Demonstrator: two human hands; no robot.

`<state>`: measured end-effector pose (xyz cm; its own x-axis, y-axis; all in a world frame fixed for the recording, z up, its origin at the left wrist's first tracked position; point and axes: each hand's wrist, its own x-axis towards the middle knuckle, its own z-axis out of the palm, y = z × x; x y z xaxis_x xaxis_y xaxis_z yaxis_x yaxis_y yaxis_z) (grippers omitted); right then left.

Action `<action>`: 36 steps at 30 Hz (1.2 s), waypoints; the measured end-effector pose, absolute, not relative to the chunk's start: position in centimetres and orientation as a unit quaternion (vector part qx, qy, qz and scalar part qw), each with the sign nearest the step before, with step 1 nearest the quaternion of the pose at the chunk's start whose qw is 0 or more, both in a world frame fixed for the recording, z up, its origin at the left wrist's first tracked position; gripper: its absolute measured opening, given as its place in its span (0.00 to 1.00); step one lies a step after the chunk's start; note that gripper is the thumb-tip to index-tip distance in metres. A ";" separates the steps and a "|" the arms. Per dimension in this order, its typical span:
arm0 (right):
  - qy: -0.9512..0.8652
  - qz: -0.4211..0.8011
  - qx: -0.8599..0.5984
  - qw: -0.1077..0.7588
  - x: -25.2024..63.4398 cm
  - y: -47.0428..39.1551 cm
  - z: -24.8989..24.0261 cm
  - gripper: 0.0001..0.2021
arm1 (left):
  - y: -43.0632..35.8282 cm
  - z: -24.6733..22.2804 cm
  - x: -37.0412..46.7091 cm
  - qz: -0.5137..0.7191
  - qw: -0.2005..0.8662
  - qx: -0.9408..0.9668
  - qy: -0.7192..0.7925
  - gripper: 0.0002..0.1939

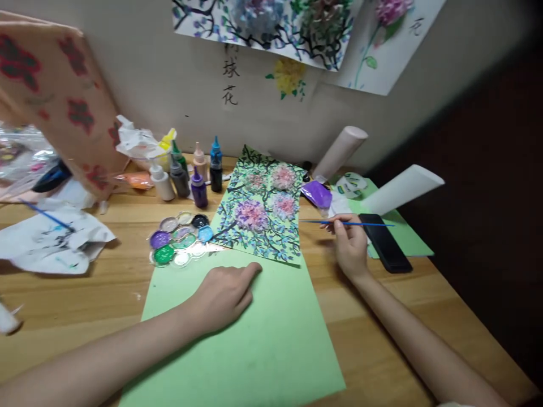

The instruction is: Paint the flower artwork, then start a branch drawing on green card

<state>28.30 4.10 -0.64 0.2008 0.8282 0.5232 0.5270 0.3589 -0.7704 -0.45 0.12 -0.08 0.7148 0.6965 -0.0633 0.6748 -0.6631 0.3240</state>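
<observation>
Using the big green sheet [271, 339] as landmark: we had the left hand [224, 298] on it, index finger out toward its top edge, the other fingers curled in, holding nothing we could see. Our right hand [350, 243] was off to the right of the sheet, fingertips pinched on a blue paintbrush [365, 224]. The floral painting [263, 212] sat at the sheet's top end; the paint palette [181, 240] was at its upper-left corner, paint bottles [200, 189] beyond that. Black phone [385, 243] lay right of the sheet, near the right hand.
</observation>
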 end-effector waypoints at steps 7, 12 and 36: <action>-0.681 0.052 -0.520 0.513 28.8 2.8 -2.0 0.05 | 0.3 -0.2 -0.3 0.016 0.164 0.904 0.394 0.17; -0.677 0.078 -0.537 0.497 29.1 3.0 -2.0 0.06 | 0.3 -0.5 -0.2 0.014 0.167 0.902 0.398 0.17; -0.641 0.131 -0.550 0.519 29.3 3.1 -2.1 0.06 | 0.4 -0.4 -0.1 0.016 0.158 0.905 0.394 0.17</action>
